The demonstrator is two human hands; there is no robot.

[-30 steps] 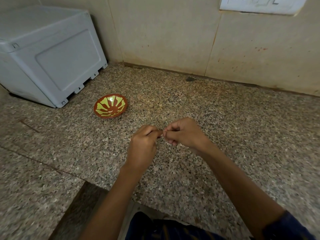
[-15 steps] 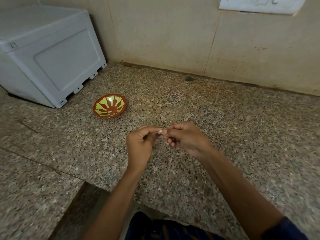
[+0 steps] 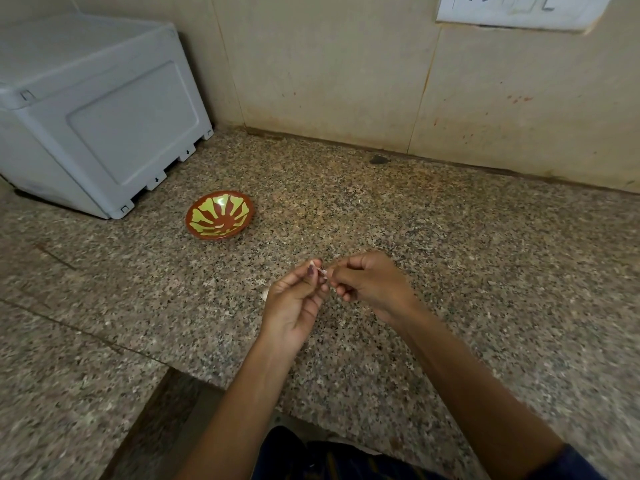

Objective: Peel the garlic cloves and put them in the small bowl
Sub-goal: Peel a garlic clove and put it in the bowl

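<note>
Above the granite counter, my left hand (image 3: 294, 299) and my right hand (image 3: 369, 284) meet fingertip to fingertip. Between them they pinch a small pale garlic clove (image 3: 322, 270), mostly hidden by the fingers. The small bowl (image 3: 220, 215), brown with yellow-green rays inside, stands on the counter up and to the left of my hands. It looks empty. A pale scrap (image 3: 265, 294) lies on the counter just left of my left hand, partly hidden behind it.
A grey-white plastic box (image 3: 93, 112) stands at the back left, close to the bowl. The tiled wall (image 3: 346, 74) runs along the back, with a switch plate (image 3: 516, 10) at top right. The counter edge (image 3: 207, 379) steps down at the front left.
My left hand has turned its palm more toward me and its fingers have risen slightly. The clove stays pinched between both hands. The bowl has not moved.
</note>
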